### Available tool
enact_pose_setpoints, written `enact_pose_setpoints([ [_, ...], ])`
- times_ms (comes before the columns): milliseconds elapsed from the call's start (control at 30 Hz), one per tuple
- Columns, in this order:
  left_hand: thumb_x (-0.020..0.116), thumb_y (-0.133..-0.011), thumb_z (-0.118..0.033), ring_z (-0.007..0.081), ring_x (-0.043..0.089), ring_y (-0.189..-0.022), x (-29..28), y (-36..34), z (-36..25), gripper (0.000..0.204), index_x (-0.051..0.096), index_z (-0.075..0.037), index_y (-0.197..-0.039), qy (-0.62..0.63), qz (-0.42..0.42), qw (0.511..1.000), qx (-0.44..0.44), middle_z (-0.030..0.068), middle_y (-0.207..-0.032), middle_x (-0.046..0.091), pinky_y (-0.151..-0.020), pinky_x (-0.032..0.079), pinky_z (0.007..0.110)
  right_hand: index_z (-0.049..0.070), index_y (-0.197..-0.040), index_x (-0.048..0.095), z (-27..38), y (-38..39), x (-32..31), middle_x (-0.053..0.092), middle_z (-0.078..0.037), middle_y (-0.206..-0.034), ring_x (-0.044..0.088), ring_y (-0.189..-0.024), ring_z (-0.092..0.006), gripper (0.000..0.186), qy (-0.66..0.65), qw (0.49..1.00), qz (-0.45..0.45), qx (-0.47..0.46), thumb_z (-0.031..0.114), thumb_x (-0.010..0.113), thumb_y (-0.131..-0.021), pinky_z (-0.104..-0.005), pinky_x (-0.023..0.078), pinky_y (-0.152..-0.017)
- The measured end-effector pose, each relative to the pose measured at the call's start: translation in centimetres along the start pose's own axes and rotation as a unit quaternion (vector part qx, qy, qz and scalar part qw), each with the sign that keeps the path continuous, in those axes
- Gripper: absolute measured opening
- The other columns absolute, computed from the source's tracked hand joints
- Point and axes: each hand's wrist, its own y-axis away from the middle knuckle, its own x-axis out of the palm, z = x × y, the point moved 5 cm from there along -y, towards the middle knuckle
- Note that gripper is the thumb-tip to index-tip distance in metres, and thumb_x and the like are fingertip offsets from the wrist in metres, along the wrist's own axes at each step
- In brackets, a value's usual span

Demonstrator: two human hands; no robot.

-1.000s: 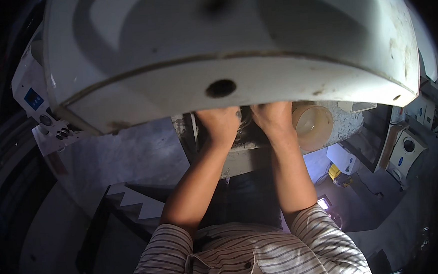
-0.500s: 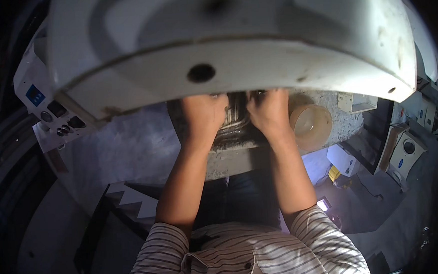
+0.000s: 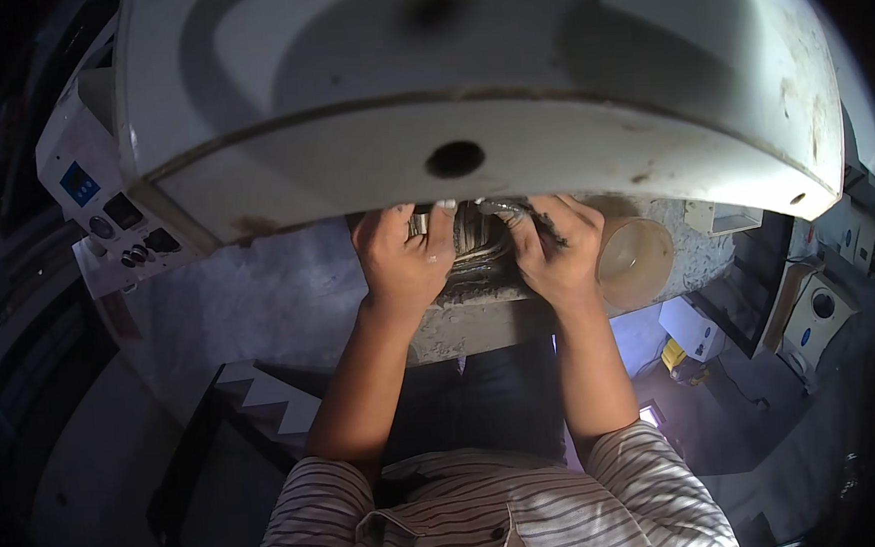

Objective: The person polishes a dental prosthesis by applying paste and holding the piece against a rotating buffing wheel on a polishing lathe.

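Both hands reach in beneath the rim of a large white housing (image 3: pixel 293 202), which covers some fingertips. My left hand (image 3: pixel 404 263) has its fingers curled at the left side of a dark, wet, ridged metal part (image 3: pixel 477 239). A shiny metallic bit shows between its thumb and forefinger. On the other side of that part, my right hand (image 3: pixel 563 251) is bent inward, thumb toward the middle, with dark grime over its fingers. Dark wet material lies at its fingertips; what exactly either hand grips is not clear.
A translucent tan bowl (image 3: pixel 637 259) stands just right of my right hand, on a grimy work surface (image 3: pixel 461 332). Left of the housing is a white control panel (image 3: pixel 103 209) with knobs and a display. A white box-shaped device (image 3: pixel 814 316) sits at far right.
Both hands have drawn back slightly toward me, so more of the thumbs and fingers shows. Grime is now visible on the right fingers. The whole view has shifted a little.
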Motion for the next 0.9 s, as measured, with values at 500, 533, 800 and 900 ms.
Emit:
enact_pose_setpoints([
  [500,0.064,-0.075,0.011,0.0327,0.064,-0.08,-1.5,-1.2,-2.8,0.019,0.068,0.005,-0.093,-0.077,-0.041,0.986,0.144,0.0163,-0.09,0.066,-0.075,0.053,0.039,0.0,-0.101,0.066,-2.6,0.8,7.8,0.065,-0.028,-0.09,0.063,-0.087,-0.0442,0.025,0.103,0.95,0.278,0.093,0.006,0.061,-0.077,-0.0474,0.052,-0.079],
  [533,0.064,-0.075,0.011,0.0327,0.064,-0.08,-1.4,-1.1,-2.9,0.019,0.068,0.005,-0.093,-0.076,-0.041,0.986,0.143,0.0163,-0.09,0.066,-0.075,0.053,0.039,0.0,-0.101,0.066,-2.3,1.7,7.6,0.065,-0.028,-0.09,0.063,-0.087,-0.0442,0.025,0.104,0.95,0.278,0.094,0.006,0.061,-0.077,-0.0474,0.052,-0.079],
  [800,0.062,-0.074,0.009,0.0318,0.063,-0.073,-0.6,-0.6,-0.4,0.015,0.067,0.004,-0.087,-0.069,0.024,0.995,0.07,0.0161,-0.086,0.066,-0.065,0.051,0.036,-0.003,-0.104,0.068,0.3,2.6,1.3,0.07,-0.019,-0.093,0.07,-0.075,-0.0337,0.033,-0.012,0.954,0.276,0.114,0.002,0.063,-0.071,-0.0387,0.056,-0.071],
  [900,0.062,-0.072,0.008,0.0309,0.06,-0.065,0.6,-0.8,0.2,0.009,0.064,0.004,-0.08,-0.065,0.069,0.994,0.046,0.0153,-0.077,0.063,-0.06,0.049,0.037,-0.006,-0.105,0.066,1.0,0.4,-1.8,0.068,-0.023,-0.099,0.07,-0.087,-0.0287,0.037,-0.19,0.979,0.069,0.012,0.001,0.06,-0.07,-0.0344,0.056,-0.078],
])
